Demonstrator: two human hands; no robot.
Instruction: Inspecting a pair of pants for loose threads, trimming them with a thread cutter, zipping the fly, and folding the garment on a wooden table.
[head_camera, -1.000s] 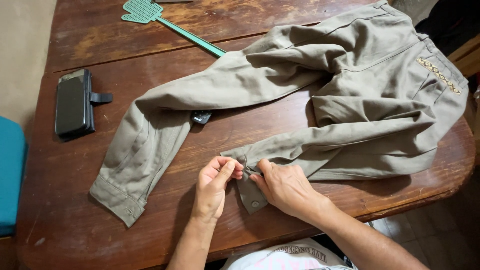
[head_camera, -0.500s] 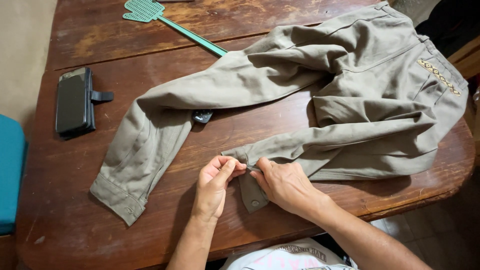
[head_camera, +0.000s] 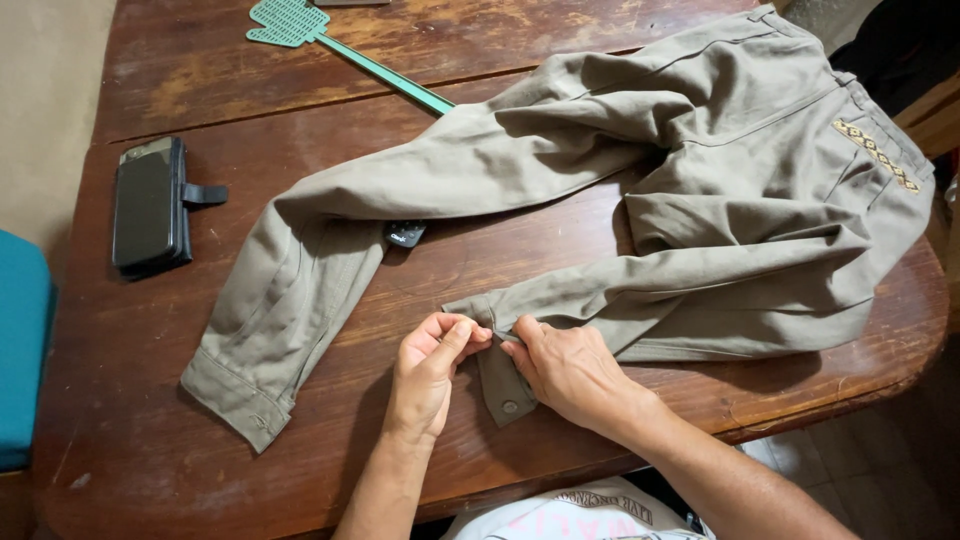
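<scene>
An olive-green long-sleeved shirt (head_camera: 700, 190) lies spread over a worn wooden table (head_camera: 400, 300). Its near sleeve ends in a cuff (head_camera: 503, 385) with a button, turned toward me. My left hand (head_camera: 430, 370) pinches the sleeve edge just left of the cuff. My right hand (head_camera: 565, 370) presses and pinches the same edge from the right, fingertips almost meeting the left ones. The far sleeve (head_camera: 290, 300) stretches out to the left, its cuff flat on the wood.
A black phone in a wallet case (head_camera: 150, 205) lies at the left. A green fly swatter (head_camera: 340, 50) rests at the back. A small dark object (head_camera: 405, 235) peeks from under the far sleeve. A teal seat (head_camera: 20, 350) stands at the left edge.
Both hands stay at the sleeve edge by the cuff; the fingers have shifted only slightly. The shirt has not moved.
</scene>
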